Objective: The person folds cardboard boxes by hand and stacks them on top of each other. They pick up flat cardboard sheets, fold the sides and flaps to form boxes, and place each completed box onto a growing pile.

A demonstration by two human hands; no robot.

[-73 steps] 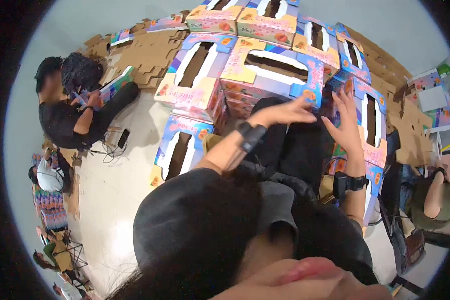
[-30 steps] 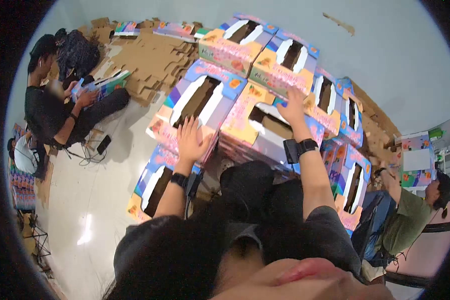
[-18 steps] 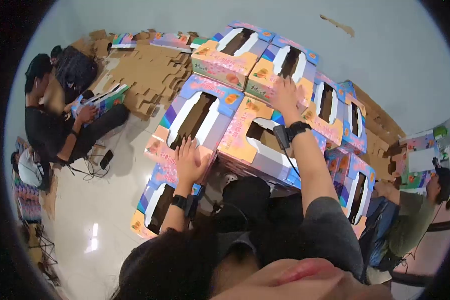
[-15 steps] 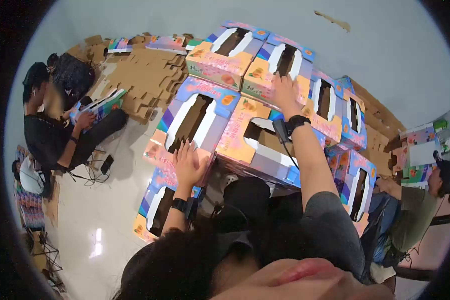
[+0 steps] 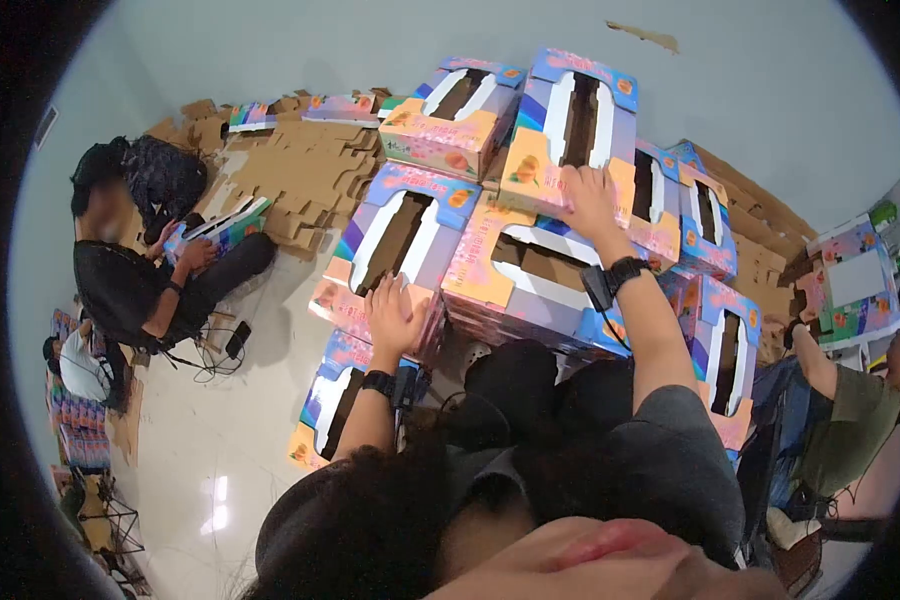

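Observation:
Printed cardboard boxes with peach pictures and slotted tops stand in front of me. My right hand [image 5: 592,203] grips the near end of one cardboard box [image 5: 615,125], its fingers at the end of the slot. That box tilts up towards me, and its underside is hidden. My left hand [image 5: 394,314] lies with fingers spread on the near end of another box [image 5: 448,215], fingertips by its slot. Between them a box lying crosswise [image 5: 485,262] sits below the tilted one. A further box [image 5: 430,135] stands behind, on the left.
More boxes stand at the right [image 5: 718,345] and beside my left wrist [image 5: 330,385]. Flattened cardboard [image 5: 315,165] leans along the wall. One person [image 5: 120,280] sits at the left holding a printed carton [image 5: 235,235]; another person [image 5: 850,420] sits at the right.
The box under my right hand has tipped up, its near end coming towards me and its front face dropping out of sight. My left hand stays on its box. The view has shifted slightly.

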